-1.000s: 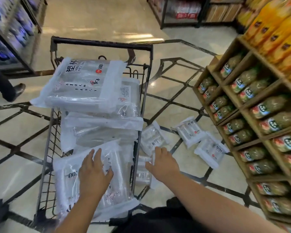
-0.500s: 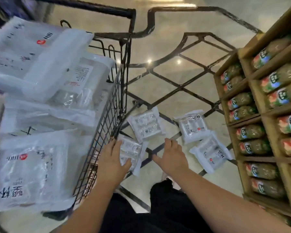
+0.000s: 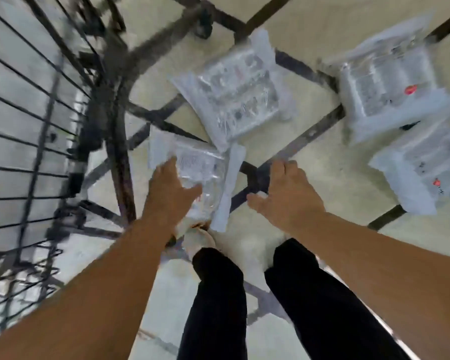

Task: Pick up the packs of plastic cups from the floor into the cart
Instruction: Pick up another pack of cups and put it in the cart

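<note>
Several clear packs of plastic cups lie on the pale floor. The nearest pack (image 3: 205,175) lies just in front of my feet, and my left hand (image 3: 170,193) rests on its left part with fingers spread. My right hand (image 3: 283,196) hovers open to the right of that pack, fingers straight, holding nothing. A second pack (image 3: 234,92) lies farther ahead. At the right lie two more packs (image 3: 385,74) (image 3: 426,162), one partly on the other. The black wire cart (image 3: 50,131) fills the left side; its inside is blurred.
My two legs in black trousers (image 3: 244,302) stand at the bottom centre, with a light shoe (image 3: 198,237) touching the nearest pack. Dark inlaid lines (image 3: 304,141) cross the floor. The cart's frame and a wheel (image 3: 203,22) stand close on the left and ahead.
The view has dropped down close to the floor. My left hand left the cart and came down onto the nearest pack; my right hand lowered beside it.
</note>
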### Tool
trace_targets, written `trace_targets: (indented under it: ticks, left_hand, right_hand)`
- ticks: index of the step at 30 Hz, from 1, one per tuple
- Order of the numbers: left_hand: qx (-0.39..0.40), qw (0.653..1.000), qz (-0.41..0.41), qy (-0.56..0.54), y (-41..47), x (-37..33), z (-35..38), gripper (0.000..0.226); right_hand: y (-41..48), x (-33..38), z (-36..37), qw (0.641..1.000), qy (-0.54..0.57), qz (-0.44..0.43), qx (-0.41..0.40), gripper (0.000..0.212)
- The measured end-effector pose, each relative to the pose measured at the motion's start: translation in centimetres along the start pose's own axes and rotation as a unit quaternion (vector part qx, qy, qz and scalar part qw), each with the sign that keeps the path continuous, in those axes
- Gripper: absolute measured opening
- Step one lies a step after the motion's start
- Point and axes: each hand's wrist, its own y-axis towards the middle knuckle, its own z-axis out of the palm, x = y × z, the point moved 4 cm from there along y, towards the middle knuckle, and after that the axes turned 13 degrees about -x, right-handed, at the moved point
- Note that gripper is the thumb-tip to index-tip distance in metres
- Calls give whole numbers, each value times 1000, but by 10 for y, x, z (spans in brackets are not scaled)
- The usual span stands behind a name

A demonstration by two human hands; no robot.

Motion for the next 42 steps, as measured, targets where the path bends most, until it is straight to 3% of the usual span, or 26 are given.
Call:
trace_targets:
  ticks: [6,9,12,15,21,24,31,34,37,42]
  left_hand:
    - [-128,970,-206,32,109,105,139,118]
    - [-149,949,-277,-37,120,141,164,122]
    - [-149,951,-266,-42,117,155,169,116]
    - [-147,961,-234,-29,114,154,164,110]
    - [-74,972,-222,-23,73,118,197,103]
    - [-54,980,-186,-50,45,101,224,100]
    - [-56,957,-227,-173,32,89,236,95]
    - [-61,962,-221,-149,18,78,221,94]
    - [-47,968,-218,-112,-14,60,187,95]
    - [-23,973,-186,-135,-100,3,76,96]
  right_hand:
    - [100,-19,188,997,73,24,-23,88]
    - [118,-13,245,992,108,67,-22,93]
    - [121,-5,273,980,157,126,3,116]
    - [122,2,285,958,239,158,32,123]
    - [136,-41,264,951,261,165,-25,123]
    - [129,-80,243,950,267,153,-56,112]
    - [111,-102,236,944,310,109,-8,93]
    - [97,-93,221,932,342,117,-23,73]
    - [59,-85,181,924,355,139,-27,69]
    - [-37,-71,50,916,368,155,-33,78]
